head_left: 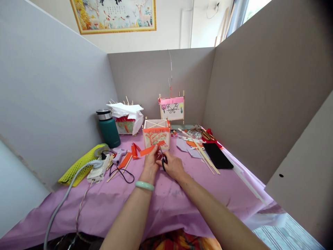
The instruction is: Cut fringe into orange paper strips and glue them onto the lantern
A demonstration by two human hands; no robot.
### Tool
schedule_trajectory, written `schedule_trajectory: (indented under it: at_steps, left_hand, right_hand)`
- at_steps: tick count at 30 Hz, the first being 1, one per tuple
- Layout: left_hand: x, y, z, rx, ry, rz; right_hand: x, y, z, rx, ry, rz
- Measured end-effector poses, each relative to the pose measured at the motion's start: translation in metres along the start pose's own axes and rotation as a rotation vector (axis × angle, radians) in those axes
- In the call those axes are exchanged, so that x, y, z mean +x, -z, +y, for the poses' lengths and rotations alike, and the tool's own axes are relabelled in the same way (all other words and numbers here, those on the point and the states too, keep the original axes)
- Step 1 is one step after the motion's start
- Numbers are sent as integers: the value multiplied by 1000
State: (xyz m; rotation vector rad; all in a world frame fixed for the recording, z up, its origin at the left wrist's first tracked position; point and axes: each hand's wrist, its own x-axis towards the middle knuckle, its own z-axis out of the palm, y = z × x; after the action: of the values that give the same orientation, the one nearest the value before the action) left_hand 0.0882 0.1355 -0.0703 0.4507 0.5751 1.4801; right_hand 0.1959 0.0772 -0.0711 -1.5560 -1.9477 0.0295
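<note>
Near the middle of the table, my left hand [151,161] is closed on an orange paper strip [147,150], whose far end is cut into a fringe. My right hand [173,166] grips a pair of scissors with black handles [164,160]; the blades point up at the fringed part of the strip. Just behind both hands stands a square lantern [156,137] with a wooden-stick frame, a painted tree on its front and an orange fringe along the top. Folded orange paper [135,150] lies to the left of my left hand.
A glue gun [119,154], power strip [99,170] and green bottle [108,130] are on the left. Another lantern [172,108] hangs at the back. Right of my hands lie wooden sticks [205,158], a black phone [217,156] and gold-handled scissors [208,135]. Grey panels [161,69] enclose the table.
</note>
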Motion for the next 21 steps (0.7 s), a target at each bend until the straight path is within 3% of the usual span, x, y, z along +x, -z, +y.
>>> schedule_trajectory:
  at_steps: [21]
  left_hand:
    - [-4,-4,4,-20,18,21]
  right_hand:
    - [2,1,-1,-40,-32,-36]
